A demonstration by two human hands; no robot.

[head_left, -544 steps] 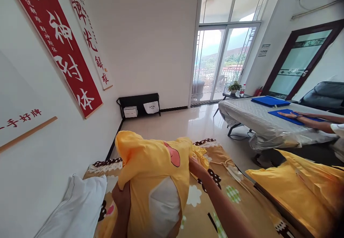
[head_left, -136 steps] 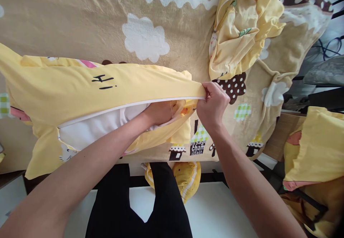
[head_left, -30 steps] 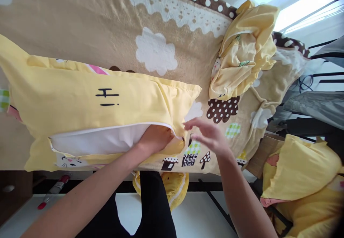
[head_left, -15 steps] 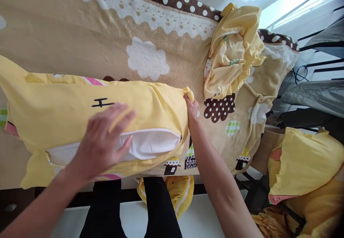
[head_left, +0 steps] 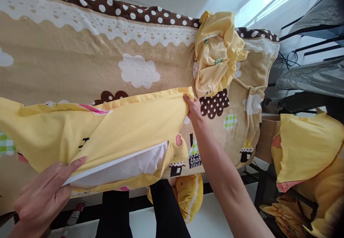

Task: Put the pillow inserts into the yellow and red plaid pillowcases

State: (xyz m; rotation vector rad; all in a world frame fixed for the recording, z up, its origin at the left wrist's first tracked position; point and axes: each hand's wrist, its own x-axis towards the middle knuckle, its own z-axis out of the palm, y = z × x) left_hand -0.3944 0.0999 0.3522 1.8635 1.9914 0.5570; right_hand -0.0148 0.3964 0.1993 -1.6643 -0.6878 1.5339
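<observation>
A yellow pillowcase (head_left: 134,123) with a ruffled edge lies along the front of the bed. Through its long zip opening, a white inner pillow (head_left: 126,170) shows. My right hand (head_left: 193,107) is closed around the far right corner of the case. At the left end of the opening, my left hand (head_left: 44,191) pinches the white zip edge, with fingers and thumb pressed together. The cloth between both hands is pulled fairly straight. Part of the case's left end lies behind my left hand.
A crumpled yellow cloth (head_left: 215,58) rests on the beige blanket (head_left: 99,66) at the back right. Yellow pillows (head_left: 309,148) are piled at the right, near a dark rack (head_left: 314,48). Below the bed edge are a round yellow cushion (head_left: 189,195) and a bottle (head_left: 73,214).
My left hand has moved left and down and now grips the zip edge. The right corner is stretched out flatter in my right hand, and the opening slants. The view has shifted.
</observation>
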